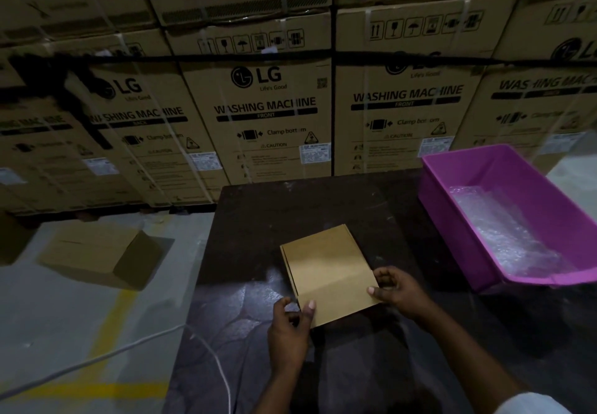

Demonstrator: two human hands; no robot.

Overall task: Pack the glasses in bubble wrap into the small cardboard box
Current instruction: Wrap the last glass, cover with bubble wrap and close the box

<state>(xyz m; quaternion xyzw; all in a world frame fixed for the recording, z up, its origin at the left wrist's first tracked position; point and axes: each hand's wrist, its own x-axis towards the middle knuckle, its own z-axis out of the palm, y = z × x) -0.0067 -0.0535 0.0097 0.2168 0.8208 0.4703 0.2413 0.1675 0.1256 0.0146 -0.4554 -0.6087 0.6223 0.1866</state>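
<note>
While the small cardboard box (326,271) lies flat on the desk (258,316), the left hand (289,326) and right hand (399,291) pinch its near corners; long axis toward 12 o'clock; bubble wrap (504,232) at 2 o'clock in the pink tub (458,168), nearer the right hand.

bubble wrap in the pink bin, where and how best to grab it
Probably pinch the near end of the bubble wrap from above, right hand reaching over the pink bin. It lies flat on the bin floor, and the walls block a side approach.
</note>
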